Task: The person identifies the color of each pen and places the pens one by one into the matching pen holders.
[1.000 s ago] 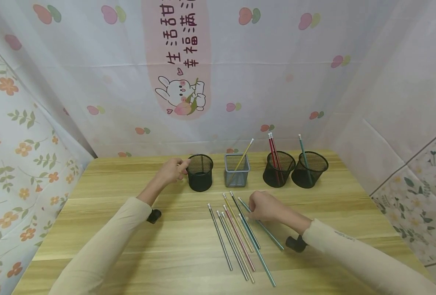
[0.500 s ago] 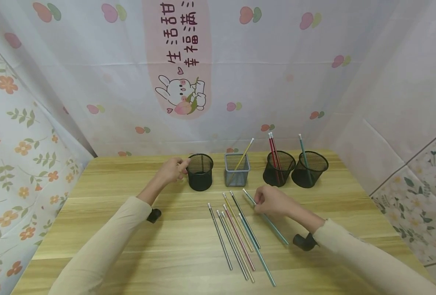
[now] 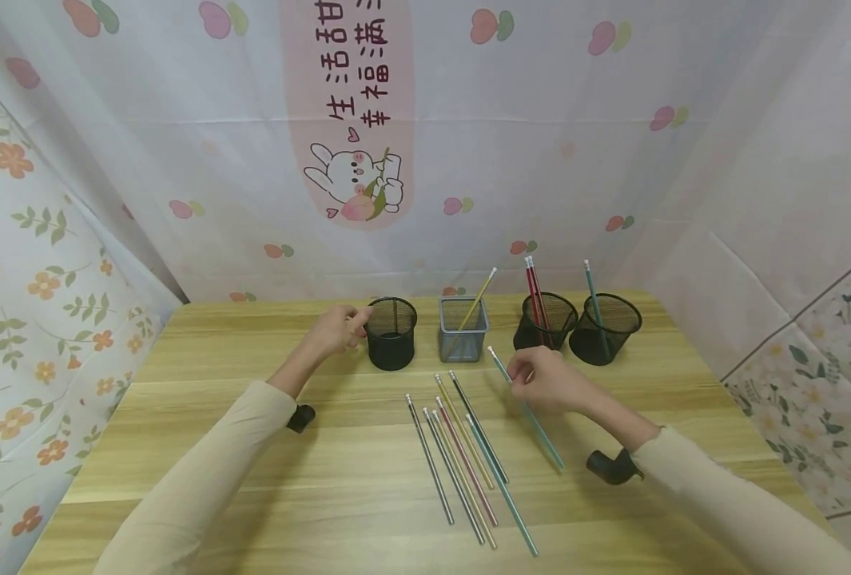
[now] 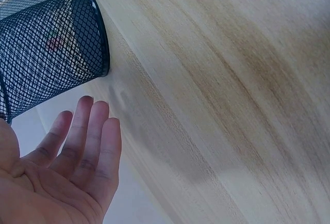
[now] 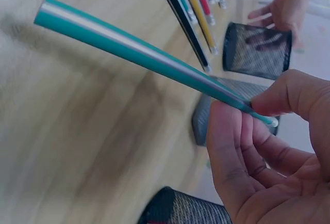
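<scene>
My right hand (image 3: 550, 382) pinches a teal pencil (image 5: 139, 53) between thumb and fingers. The pencil is lifted off the table, with its white eraser end pointing away from me. At the left, my left hand (image 3: 339, 329) is beside a round black mesh pen cup (image 3: 391, 353) with no pencil in it. Its fingers (image 4: 82, 144) are loosely extended; the thumb is close to the cup's rim, and contact is hard to tell. Between the hands several pencils (image 3: 461, 463) in black, yellow, red and teal lie roughly side by side on the wooden table (image 3: 303, 495).
A grey square mesh holder (image 3: 461, 350) contains a yellow pencil (image 3: 477, 300). To its right stand two round black mesh cups, one (image 3: 558, 315) with red pencils (image 3: 533, 291), the other (image 3: 615, 319) with a teal pencil (image 3: 592, 287). A patterned curtain (image 3: 540, 160) hangs behind.
My right hand has raised the teal pencil from beside the other pencils and moved it away from me and slightly right. My left hand has stayed by the black cup.
</scene>
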Demonstrator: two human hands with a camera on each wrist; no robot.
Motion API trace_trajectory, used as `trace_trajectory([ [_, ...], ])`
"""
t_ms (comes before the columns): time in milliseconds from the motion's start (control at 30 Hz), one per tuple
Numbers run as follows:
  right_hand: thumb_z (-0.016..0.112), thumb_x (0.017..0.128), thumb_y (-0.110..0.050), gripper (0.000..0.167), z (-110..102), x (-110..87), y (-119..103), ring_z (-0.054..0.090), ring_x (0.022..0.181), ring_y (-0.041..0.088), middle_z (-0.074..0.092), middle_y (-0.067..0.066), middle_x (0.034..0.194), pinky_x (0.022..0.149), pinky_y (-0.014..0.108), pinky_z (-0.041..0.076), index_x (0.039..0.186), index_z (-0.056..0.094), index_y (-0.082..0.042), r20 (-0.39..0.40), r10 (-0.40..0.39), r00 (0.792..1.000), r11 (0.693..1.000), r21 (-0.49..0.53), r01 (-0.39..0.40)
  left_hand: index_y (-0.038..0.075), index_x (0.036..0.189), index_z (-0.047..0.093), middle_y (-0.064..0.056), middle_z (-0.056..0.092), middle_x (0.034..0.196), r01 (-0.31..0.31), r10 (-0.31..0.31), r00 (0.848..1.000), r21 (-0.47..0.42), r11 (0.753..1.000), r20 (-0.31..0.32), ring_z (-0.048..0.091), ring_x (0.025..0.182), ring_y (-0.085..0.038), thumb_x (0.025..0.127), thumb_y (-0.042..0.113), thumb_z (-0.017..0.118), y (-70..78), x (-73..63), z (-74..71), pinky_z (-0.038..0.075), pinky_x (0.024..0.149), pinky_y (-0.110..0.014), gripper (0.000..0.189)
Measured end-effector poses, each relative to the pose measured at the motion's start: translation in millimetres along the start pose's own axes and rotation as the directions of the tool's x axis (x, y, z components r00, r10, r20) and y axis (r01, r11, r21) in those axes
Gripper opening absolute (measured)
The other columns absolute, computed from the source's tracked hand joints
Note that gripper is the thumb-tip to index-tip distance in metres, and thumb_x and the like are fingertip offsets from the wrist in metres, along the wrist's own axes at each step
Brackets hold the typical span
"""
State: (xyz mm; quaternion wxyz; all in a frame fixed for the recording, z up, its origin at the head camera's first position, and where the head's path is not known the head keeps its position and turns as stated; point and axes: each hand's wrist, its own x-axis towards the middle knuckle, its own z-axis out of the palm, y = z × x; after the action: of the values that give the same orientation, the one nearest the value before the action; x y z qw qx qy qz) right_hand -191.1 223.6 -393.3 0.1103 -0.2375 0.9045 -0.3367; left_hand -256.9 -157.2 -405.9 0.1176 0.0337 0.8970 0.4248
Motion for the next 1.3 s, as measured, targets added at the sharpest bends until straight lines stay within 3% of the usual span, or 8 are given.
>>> trace_trajectory([
  [233,0.065,0.087,0.002,0.011,-24.1,-5.9,-6.0,0.060,0.073,0.017,0.063,-0.001,0.081,0.067,0.035,0.050,0.097,0.067,-0.001,-0.063,-0.041,0.997,0.999,-0.020,0.040,-0.006,0.130,0.057,-0.022,0.070,0.114,-0.001,0.001,1.000,0.024,1.000,-0.010,0.069,0.090,-0.032,0.110,0.045,0.042,-1.2,2.8,-0.6,0.056,0.079,-0.046,0.057],
  [500,0.064,0.094,0.002,0.011,-49.8,-13.7,-9.3,0.064,0.076,0.025,0.064,0.009,0.089,0.065,0.034,0.056,0.105,0.063,0.001,-0.080,-0.003,0.997,0.991,0.133,0.014,-0.006,0.130,0.057,-0.021,0.070,0.113,-0.005,0.005,1.000,0.034,0.999,-0.010,0.069,0.089,-0.031,0.110,0.046,0.041,-1.1,2.7,-0.7,0.056,0.078,-0.046,0.059],
  [1000,0.065,0.094,0.004,0.018,-77.9,-21.4,-6.9,0.068,0.078,0.030,0.065,0.013,0.091,0.066,0.035,0.058,0.111,0.062,0.010,-0.177,-0.009,0.984,0.991,0.132,0.032,-0.006,0.131,0.056,-0.020,0.070,0.113,-0.002,0.003,1.000,0.037,0.999,-0.010,0.069,0.090,-0.032,0.111,0.046,0.040,-3.0,0.0,-1.1,0.056,0.078,-0.045,0.058],
  [1300,0.064,0.094,0.009,0.015,-93.8,-24.1,1.2,0.068,0.075,0.019,0.065,0.022,0.092,0.067,0.032,0.058,0.108,0.060,0.013,-0.259,-0.028,0.965,0.985,0.160,0.071,-0.006,0.128,0.058,-0.019,0.070,0.113,-0.001,0.002,1.000,0.033,0.999,-0.012,0.068,0.088,-0.032,0.110,0.045,0.040,-0.3,1.5,-0.3,0.056,0.075,-0.043,0.057],
])
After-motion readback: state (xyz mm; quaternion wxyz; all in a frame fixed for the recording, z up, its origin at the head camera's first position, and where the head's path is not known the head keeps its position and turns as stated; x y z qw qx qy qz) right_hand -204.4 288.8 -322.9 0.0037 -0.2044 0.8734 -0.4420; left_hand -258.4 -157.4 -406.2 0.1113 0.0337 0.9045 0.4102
